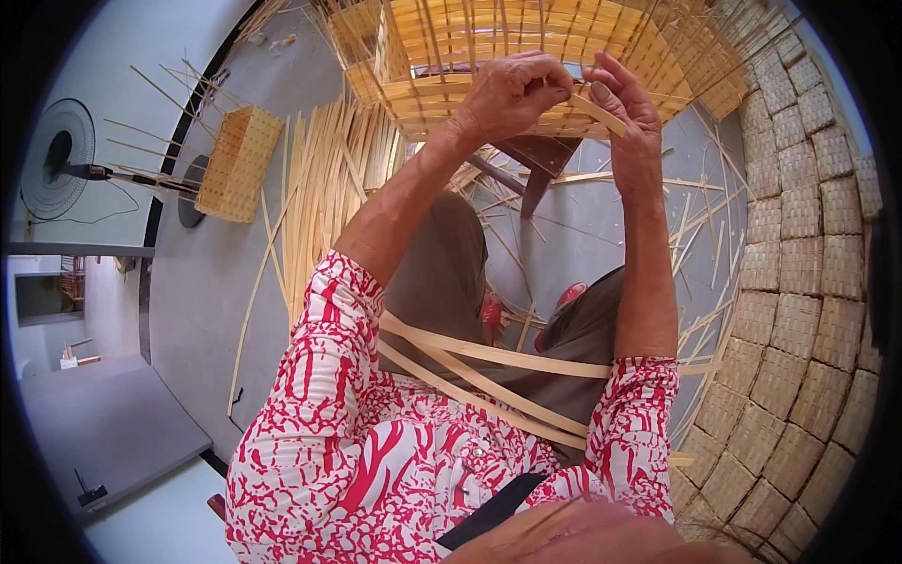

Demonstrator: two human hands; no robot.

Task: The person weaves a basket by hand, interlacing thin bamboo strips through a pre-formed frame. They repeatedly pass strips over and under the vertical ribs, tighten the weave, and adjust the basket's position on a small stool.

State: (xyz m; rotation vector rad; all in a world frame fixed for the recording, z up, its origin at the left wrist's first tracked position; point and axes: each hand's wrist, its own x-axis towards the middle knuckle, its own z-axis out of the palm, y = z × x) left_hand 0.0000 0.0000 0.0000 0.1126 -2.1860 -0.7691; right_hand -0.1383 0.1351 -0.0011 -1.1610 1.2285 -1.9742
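Note:
My left hand [517,94] is closed at the front edge of a yellow woven bamboo basket [507,28], thumb and fingertips around a pale strip. My right hand [622,113] is beside it, fingers curled around the same short strip [599,115], which slants down across its palm. Upright stakes rise from the basket, which sits over a dark wooden stool [539,167]. Several long pale strips [500,352] lie across my lap, between my forearms.
A partly woven basket [230,164] and a fan [58,160] stand at the left. Bundled strips [319,179] and scattered strips [705,216] lie on the grey floor. Stacked woven pieces [789,320] line the right side. Another woven basket [714,66] is at back right.

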